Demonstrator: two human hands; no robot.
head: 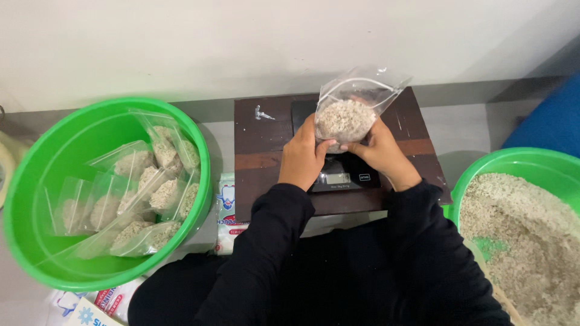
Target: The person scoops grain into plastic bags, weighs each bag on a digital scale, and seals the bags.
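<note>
Both hands (338, 154) grip clear grain bag (345, 118) above black scale (338, 175)

A home packing spot on the floor: a low wooden table (266, 151) with a kitchen scale (338, 175), green basins (36, 181) of grain and filled bags (148, 187) against a plain wall (241, 42).

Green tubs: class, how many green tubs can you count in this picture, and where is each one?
2. One green tub sits at the left, holding filled clear bags; the other green tub is at the right, holding loose grain and partly cut off.
</note>
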